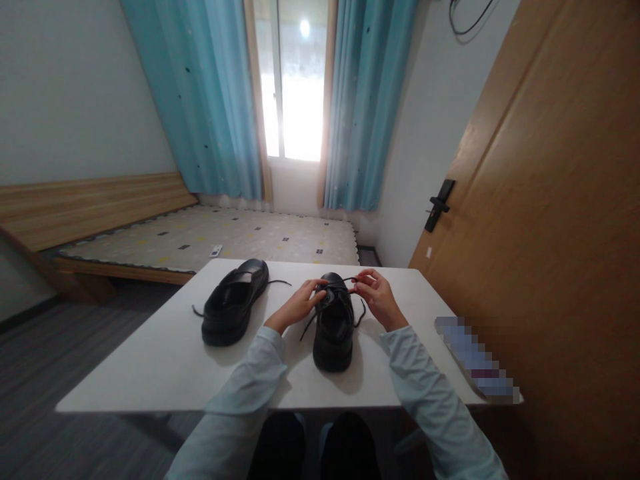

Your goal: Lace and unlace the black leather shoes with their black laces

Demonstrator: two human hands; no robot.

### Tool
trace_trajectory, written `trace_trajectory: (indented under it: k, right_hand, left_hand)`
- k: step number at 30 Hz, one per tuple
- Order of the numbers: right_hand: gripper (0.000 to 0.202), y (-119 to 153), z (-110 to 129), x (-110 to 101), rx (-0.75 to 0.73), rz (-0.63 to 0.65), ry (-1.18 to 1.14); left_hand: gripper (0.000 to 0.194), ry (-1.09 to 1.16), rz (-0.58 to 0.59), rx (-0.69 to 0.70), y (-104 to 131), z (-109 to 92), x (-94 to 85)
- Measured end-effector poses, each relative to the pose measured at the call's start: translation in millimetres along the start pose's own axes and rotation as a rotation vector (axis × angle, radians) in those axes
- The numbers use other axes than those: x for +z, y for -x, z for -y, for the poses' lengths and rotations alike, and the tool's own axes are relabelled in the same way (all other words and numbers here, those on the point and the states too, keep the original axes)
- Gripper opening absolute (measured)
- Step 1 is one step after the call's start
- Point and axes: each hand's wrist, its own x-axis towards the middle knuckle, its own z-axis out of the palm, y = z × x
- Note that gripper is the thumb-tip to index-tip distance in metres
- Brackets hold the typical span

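A black lace-up shoe (334,350) stands upright on the white table, heel toward me. My right hand (379,298) is closed in a pinch on its black shoelace (362,315), at the right of the shoe's upper. At the left side of the lacing, my left hand (299,304) grips the shoe with fingers and thumb; whether lace is also between them is hidden. One lace end hangs loose beside the shoe on the left. A second black shoe (227,333) rests further left, its lace ends spread out on the tabletop.
The white table (165,373) has a flat pixelated object (477,363) at its right edge. Behind it stands a bed (250,233) with a small white remote-like item (216,251). A wooden door (545,200) is close on the right; blue curtains (370,107) flank the window.
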Motion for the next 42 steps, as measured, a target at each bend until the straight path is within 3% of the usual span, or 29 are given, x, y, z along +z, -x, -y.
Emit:
trace_trajectory:
  k: [14, 19, 22, 30, 33, 39, 42]
  right_hand:
    - [0.015, -4.3, -1.1, -9.9, -0.143, 0.015, 0.288]
    - [0.007, -3.6, 2.0, -14.2, -0.262, 0.016, 0.634]
    - [0.014, -1.8, 4.1, -16.2, -0.314, 0.053, 0.880]
    - [0.006, -4.1, -3.9, -23.6, -0.292, 0.167, 1.151]
    - [0.002, -5.1, -4.7, -25.4, -0.267, 0.161, 1.159]
    - [0.019, -7.7, -1.4, -29.8, -0.228, -0.069, 0.978]
    - [0.028, -10.7, -2.3, -33.4, -0.199, -0.119, 0.819]
  left_hand:
    - [0.040, -0.036, -0.008, -0.007, 1.0, -4.4, -1.6]
    - [0.040, -0.055, -0.015, -0.010, 1.0, -3.7, -1.2]
    - [0.040, -0.055, -0.018, -0.005, 0.8, -3.1, -1.1]
    - [0.041, -0.056, -0.013, -0.013, 0.3, -1.0, -0.4]
    - [0.040, -0.056, -0.016, -0.018, 0.7, -1.4, -0.4]
    - [0.040, -0.053, -0.012, -0.018, 1.5, -0.8, -1.5]
    - [0.041, -0.058, -0.007, -0.026, 1.7, -0.1, -1.7]
